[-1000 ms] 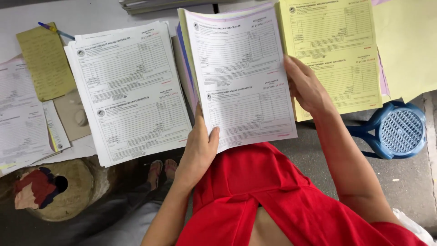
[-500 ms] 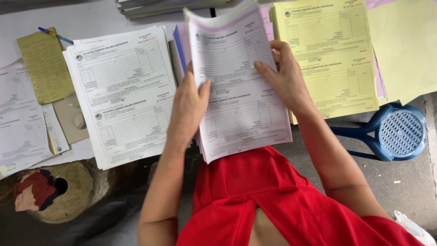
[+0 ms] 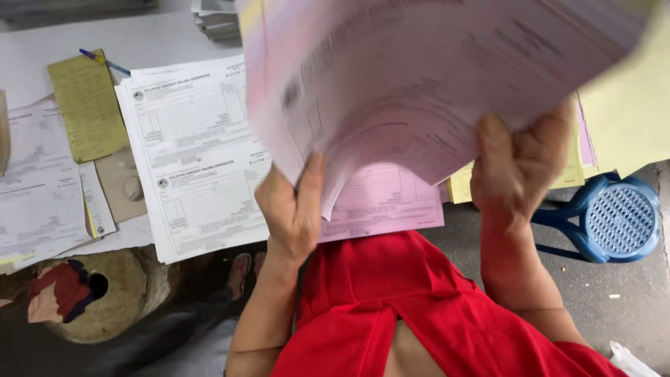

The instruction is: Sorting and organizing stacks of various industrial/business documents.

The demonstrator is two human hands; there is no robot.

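Your left hand and right hand both grip the lower edge of a sheaf of pink forms, raised and tilted toward the camera, blurred, above the table edge. One pink form already lies flat on the table under it, between the stack of white forms on the left and the yellow forms on the right. Judging by that, sorting looks partway: white and yellow piles placed, the pink sheaf not yet set down.
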